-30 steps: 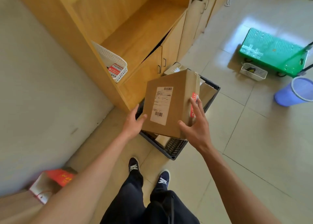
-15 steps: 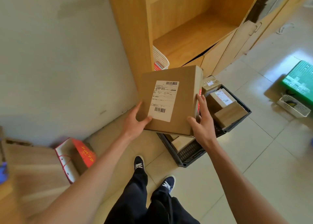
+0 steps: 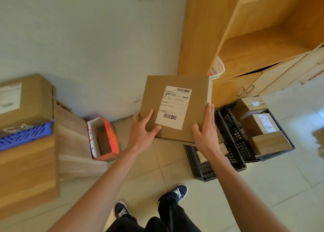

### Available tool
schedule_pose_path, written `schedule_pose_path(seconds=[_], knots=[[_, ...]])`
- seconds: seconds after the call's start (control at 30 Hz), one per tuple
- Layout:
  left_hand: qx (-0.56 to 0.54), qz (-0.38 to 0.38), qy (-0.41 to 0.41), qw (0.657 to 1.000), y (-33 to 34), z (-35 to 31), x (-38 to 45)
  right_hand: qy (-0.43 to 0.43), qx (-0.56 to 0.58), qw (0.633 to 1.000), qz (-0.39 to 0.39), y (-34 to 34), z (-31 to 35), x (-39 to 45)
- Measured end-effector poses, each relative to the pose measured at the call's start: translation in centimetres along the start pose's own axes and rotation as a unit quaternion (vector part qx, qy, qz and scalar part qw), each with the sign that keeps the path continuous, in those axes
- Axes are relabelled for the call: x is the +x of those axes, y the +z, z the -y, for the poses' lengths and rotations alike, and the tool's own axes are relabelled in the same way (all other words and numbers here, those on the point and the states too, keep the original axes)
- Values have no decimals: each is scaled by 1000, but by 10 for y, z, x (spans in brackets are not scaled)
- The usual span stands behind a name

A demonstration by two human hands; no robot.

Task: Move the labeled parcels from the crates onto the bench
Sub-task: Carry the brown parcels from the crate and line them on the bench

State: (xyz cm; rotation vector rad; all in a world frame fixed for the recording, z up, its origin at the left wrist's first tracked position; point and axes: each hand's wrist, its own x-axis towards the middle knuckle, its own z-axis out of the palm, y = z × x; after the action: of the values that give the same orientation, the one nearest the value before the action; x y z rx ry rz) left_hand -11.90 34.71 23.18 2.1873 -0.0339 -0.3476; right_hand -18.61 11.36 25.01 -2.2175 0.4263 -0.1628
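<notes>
A flat brown parcel with a white barcode label is held in the air between both hands. My left hand grips its lower left corner, thumb on top. My right hand grips its right edge, fingers along the side. Two black crates stand on the floor at the right: the near crate looks almost bare, and the far crate holds three brown parcels. The wooden bench lies at the left, with a large labeled box and a blue crate on it.
A red and white paper bag stands open on the floor between the bench and me. A wooden cabinet with an open shelf and a white basket rises at the right. My feet are on the tiled floor below.
My view has swung left, away from the crates, bringing the bench and blue crate into sight. The parcel stayed in both hands and moved left with me.
</notes>
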Motion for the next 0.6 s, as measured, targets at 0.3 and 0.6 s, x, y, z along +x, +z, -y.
schedule_pose_path(seconds=[0.3,0.6], knots=[[-1,-136,-33,990,-138,85,-60,-116,-31,988,99,118,112,-33],[10,-237,-103,966,-293,196,-174,-156,-2,968,197,255,249,-130]])
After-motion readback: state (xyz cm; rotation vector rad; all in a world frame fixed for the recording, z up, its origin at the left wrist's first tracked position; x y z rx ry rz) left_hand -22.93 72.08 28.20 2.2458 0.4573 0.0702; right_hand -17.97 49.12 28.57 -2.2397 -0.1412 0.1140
